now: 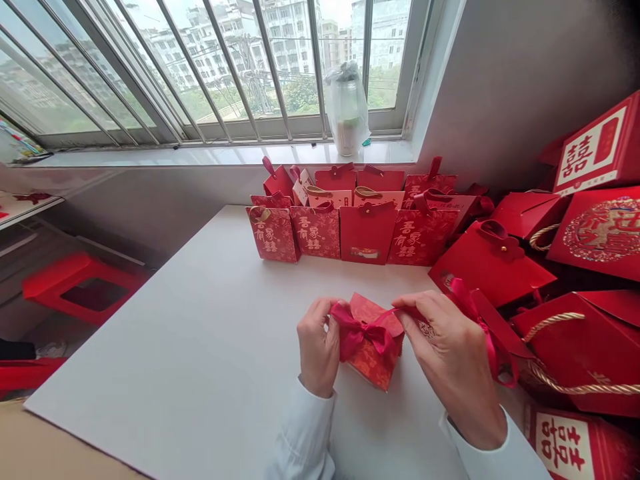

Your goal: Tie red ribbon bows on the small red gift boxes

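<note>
A small red patterned gift box (376,365) rests at an angle on the white table, with a dark pink ribbon (364,332) tied in a bow across its front. My left hand (320,347) pinches the bow's left loop between thumb and fingers. On the other side, my right hand (447,357) pinches a strand of the same ribbon near the box's upper right corner. Part of the box's right side is hidden behind my right hand.
Rows of red gift bags (367,233) stand at the back of the white table (175,347). Larger red boxes and bags (590,340) with rope handles are piled on the right. A bagged jar (347,113) stands on the windowsill. Red stools (75,280) are at the left.
</note>
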Motion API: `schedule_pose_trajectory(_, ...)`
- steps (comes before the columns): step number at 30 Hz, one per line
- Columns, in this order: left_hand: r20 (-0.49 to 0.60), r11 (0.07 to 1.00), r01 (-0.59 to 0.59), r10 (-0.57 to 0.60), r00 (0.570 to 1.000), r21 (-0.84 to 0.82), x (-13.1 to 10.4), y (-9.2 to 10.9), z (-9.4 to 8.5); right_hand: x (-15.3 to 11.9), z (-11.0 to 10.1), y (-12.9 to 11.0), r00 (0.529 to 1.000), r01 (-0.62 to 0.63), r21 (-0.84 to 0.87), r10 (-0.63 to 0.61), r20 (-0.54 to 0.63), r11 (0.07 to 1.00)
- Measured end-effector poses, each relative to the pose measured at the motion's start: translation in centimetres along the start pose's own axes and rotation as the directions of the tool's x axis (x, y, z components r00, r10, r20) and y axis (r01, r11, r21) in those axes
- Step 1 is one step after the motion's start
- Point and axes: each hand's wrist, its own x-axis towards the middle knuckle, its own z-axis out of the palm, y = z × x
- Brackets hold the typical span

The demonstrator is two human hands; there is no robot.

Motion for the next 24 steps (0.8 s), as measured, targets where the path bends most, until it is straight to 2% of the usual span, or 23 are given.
schedule_pose_trajectory(5, -0.001, 1.0, -0.022, 0.022, 1.0, 0.01, 0.0, 0.0, -0.1, 0.6, 0.3, -0.9, 1.0, 0.003, 0.038, -0.002, -0.022, 0.999)
schedule_pose_trajectory(9, 0.011, 0.999, -0.027, 0.027, 1.0, 0.023, 0.0, 0.0, -0.1, 0.3, -0.2, -1.6, 0.99, 0.143, 0.033, -0.142, -0.02, 0.989)
schedule_pose_trajectory(13, 0.016, 1.0, 0.007, -0.007, 1.0, 0.009, -0.1, 0.1, -0.1, -0.9, -1.2, -2.0, 0.94, 0.337, 0.055, -0.34, 0.04, 0.94)
schedule_pose_trajectory(18, 0.013, 1.0, 0.026, -0.026, 1.0, -0.008, -0.1, 0.1, 0.0, -3.7, -0.9, -1.6, 0.839, 0.495, 0.105, -0.506, 0.201, 0.863)
schedule_pose_trajectory(21, 0.008, 1.0, 0.016, -0.017, 1.0, 0.01, -0.1, 0.1, 0.0, -4.8, -0.7, -1.2, 0.828, 0.494, 0.109, -0.505, 0.244, 0.862)
schedule_pose_trajectory(24, 0.014, 1.0, 0.018, -0.018, 1.0, 0.018, 0.0, 0.1, 0.0, -5.1, -1.4, -1.0, 0.827, 0.448, 0.154, -0.474, 0.302, 0.881)
